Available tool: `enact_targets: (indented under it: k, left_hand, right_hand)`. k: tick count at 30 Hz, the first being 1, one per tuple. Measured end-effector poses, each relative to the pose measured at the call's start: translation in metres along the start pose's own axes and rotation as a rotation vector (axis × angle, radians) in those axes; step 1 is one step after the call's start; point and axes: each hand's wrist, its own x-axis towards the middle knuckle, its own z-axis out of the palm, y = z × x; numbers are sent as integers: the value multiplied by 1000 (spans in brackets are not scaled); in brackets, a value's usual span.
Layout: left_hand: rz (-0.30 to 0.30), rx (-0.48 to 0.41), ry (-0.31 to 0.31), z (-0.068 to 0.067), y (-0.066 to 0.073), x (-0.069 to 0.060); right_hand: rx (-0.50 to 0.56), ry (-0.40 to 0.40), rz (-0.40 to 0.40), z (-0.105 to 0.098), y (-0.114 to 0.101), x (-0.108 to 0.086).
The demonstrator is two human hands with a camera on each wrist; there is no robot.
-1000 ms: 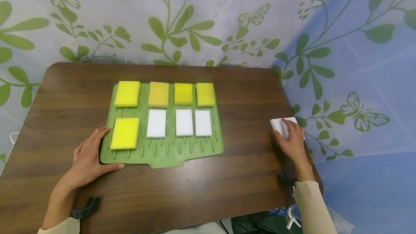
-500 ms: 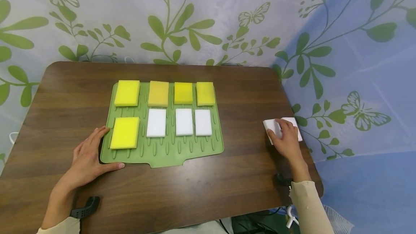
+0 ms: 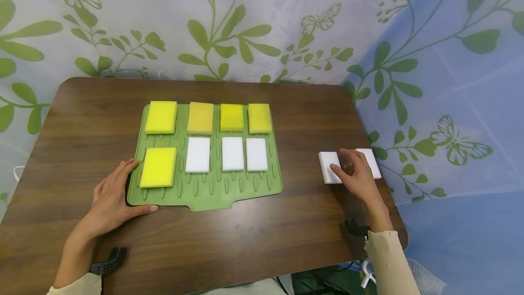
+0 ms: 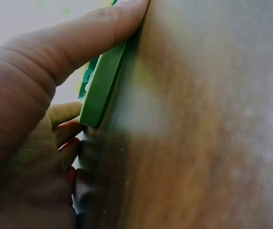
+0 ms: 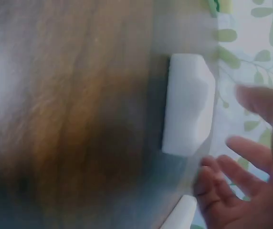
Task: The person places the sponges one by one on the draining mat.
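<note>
My left hand (image 3: pixel 108 197) rests at the near left corner of a green ridged mat (image 3: pixel 210 201), thumb along its front edge, fingers at its left side. In the left wrist view the thumb reaches across the corner of the mat (image 4: pixel 100 90). The mat bears yellow sponges (image 3: pixel 157 167) and white sponges (image 3: pixel 198 155). At the right, my right hand (image 3: pixel 360 176) hovers by a white sponge (image 3: pixel 328 167), its thumb at the sponge's right side in the head view. In the right wrist view its relaxed fingers stand apart from that sponge (image 5: pixel 186 105).
Another white sponge (image 3: pixel 370 163) lies by the table's right edge, partly behind my right hand. The brown table (image 3: pixel 303 213) meets a leaf-patterned curtain (image 3: pixel 262 22) at the back and right. Cables (image 3: pixel 327 281) hang below the front edge.
The white sponge by my right hand has slid left, away from the other one at the edge. My right hand has loosened from it. The left hand stays put.
</note>
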Motion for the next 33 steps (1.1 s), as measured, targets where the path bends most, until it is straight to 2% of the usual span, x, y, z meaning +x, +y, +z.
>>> enact_targets:
  k: [3, 6, 12, 21, 29, 33]
  left_hand:
    - [2, -6, 0, 0, 1, 1]
    - [-1, -8, 1, 0, 1, 1]
    - [-6, -6, 0, 0, 2, 0]
    - [-9, -6, -8, -1, 2, -1]
    - [-4, -5, -6, 0, 2, -1]
    - [0, -9, -7, 1, 1, 0]
  right_hand:
    - [-60, -107, 22, 2, 4, -2]
    - [-91, -136, 43, 7, 6, -4]
    - [-84, -97, -26, 13, 4, -8]
    - [-82, -68, 10, 14, 6, -18]
    - [-56, -14, -14, 18, 13, -20]
    - [-32, 21, -49, 19, 10, -21]
